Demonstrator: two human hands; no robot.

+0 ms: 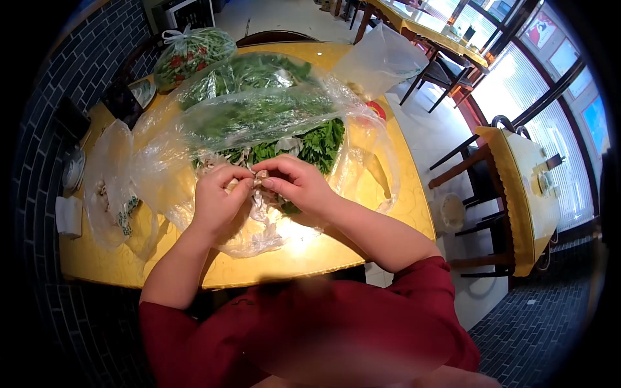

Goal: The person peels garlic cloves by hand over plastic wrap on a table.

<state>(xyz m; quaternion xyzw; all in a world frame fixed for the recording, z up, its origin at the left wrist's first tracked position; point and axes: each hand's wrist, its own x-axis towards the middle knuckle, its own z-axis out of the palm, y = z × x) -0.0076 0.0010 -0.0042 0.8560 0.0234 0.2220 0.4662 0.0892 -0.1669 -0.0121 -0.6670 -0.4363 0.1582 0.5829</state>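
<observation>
My left hand (218, 194) and my right hand (299, 185) meet over the near side of the table. Between their fingertips is a small pale piece that looks like a garlic clove (260, 176); both hands pinch it. Papery white skins (264, 212) lie just beneath, on clear plastic. Behind my hands, leafy greens (323, 147) spill from a large clear plastic bag (223, 119), which covers more greens. The clove is partly hidden by my fingers.
On the yellow-covered table (310, 264), a smaller clear bag (107, 194) lies at left, near stacked dishes (74, 169) and a white tissue pack (68, 216). A tied bag of greens with red pieces (194, 57) and a whitish bag (378, 61) stand at the back.
</observation>
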